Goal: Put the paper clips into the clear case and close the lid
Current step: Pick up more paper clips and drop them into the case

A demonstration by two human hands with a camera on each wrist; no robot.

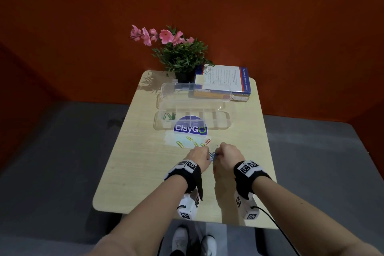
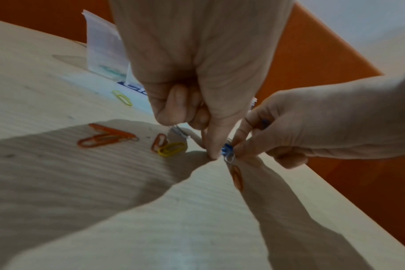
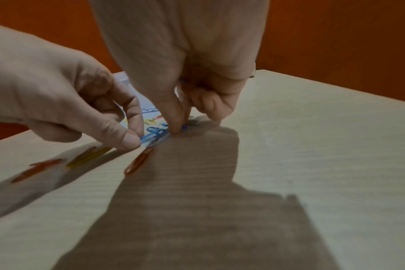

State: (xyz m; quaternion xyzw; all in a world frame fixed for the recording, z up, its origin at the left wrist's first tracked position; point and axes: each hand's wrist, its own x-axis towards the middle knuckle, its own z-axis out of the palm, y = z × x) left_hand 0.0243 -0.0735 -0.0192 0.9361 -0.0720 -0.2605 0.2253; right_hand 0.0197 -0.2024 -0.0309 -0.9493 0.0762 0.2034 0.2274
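Observation:
The clear case (image 1: 227,114) lies open mid-table with its lid (image 1: 196,91) raised behind it; green paper clips (image 1: 169,116) sit in its left compartment. Loose yellow clips (image 1: 180,144) and orange clips (image 2: 106,138) lie in front of the case. Both hands meet over a small bunch of blue paper clips (image 1: 212,155) on the table. My left hand (image 2: 209,152) pinches one end of the bunch (image 3: 155,134). My right hand (image 3: 177,128) pinches the other end between thumb and forefinger. One orange clip (image 3: 139,162) lies just below them.
A potted plant with pink flowers (image 1: 182,54) and stacked books (image 1: 224,83) stand at the table's far edge behind the case. A round blue sticker (image 1: 190,128) and a small clear bag (image 1: 173,139) lie flat between case and hands. An orange partition surrounds the table.

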